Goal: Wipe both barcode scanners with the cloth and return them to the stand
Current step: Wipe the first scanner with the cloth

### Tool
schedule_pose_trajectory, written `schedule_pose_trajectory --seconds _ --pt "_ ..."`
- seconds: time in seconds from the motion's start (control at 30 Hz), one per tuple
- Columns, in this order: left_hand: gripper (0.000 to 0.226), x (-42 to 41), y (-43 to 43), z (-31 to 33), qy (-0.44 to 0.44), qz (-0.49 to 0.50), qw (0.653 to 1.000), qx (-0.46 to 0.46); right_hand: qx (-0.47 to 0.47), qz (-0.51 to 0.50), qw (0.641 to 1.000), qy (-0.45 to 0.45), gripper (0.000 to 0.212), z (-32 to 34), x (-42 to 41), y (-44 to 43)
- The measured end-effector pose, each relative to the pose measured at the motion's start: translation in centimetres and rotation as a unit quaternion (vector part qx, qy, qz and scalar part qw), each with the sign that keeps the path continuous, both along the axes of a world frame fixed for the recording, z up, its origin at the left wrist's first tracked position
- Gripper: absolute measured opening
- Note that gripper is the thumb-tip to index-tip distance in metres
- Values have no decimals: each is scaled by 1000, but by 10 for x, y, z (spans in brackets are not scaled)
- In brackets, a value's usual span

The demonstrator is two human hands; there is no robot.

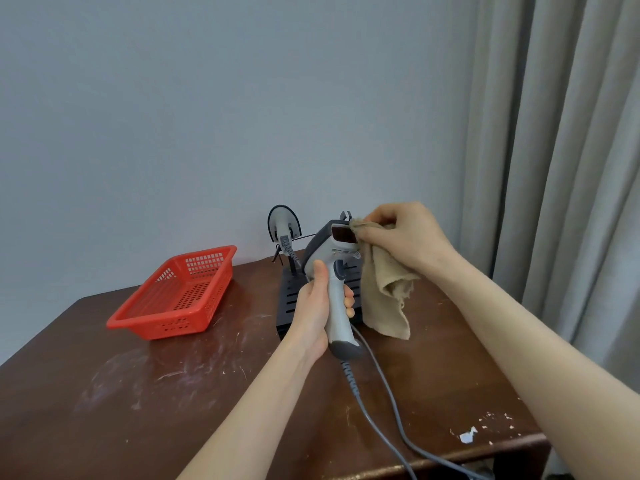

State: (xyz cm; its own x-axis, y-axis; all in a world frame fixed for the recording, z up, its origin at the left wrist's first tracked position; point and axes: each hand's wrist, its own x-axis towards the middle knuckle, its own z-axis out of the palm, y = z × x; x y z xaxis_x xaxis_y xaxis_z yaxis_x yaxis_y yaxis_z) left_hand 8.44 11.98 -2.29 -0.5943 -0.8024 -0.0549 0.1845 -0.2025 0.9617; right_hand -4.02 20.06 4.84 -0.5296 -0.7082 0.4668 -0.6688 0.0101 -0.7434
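1. Red basket (199, 253): on the left of the table, well apart from both hands.
2. Second scanner (284, 225): seated head-up on the left side of the black stand (289, 299), near the wall.
3. Left hand (313, 306): fingers wrapped round the handle of the held scanner (325, 251). The scanner's long axis is near upright, head on top, window turned toward the right hand.
4. Right hand (405, 233): pinches the cloth (384, 292) bunched against the window; the rest hangs loose.
5. Judgement: the stand lies directly behind the held scanner, its free hook just beyond the head. The left hand is nearer, so the return is a short forward reach. The cable (381, 403) trails to the near edge and may drag.
6. Table (138, 393): dark wood, scuffed and chipped. Plain grey wall (207, 98) behind; curtain (554, 168) at right.
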Motion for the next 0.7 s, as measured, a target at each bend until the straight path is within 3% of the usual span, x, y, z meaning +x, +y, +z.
schedule_pose_trajectory --seconds 0.13,0.23,0.33,0.5,0.6,0.7 --pt "62 -2 2 -2 -12 -16 1000 -21 -21 -22 999 20 16 -5 10 -9" --pt "63 -1 3 -3 -20 -20 999 -28 -50 15 999 -6 14 -5 17 -10" --pt "63 -1 3 -3 -21 -5 999 -37 -60 25 997 30 11 -6 23 -11" --pt "58 -2 3 -3 -7 3 1000 3 23 -68 990 121 26 -16 6 -14" --pt "56 -3 3 -4 -6 2 1000 3 23 -70 991 114 26 -17 4 -15" --pt "56 -5 3 -2 -4 -3 1000 -3 -42 7 997 57 19 -9 13 -15"
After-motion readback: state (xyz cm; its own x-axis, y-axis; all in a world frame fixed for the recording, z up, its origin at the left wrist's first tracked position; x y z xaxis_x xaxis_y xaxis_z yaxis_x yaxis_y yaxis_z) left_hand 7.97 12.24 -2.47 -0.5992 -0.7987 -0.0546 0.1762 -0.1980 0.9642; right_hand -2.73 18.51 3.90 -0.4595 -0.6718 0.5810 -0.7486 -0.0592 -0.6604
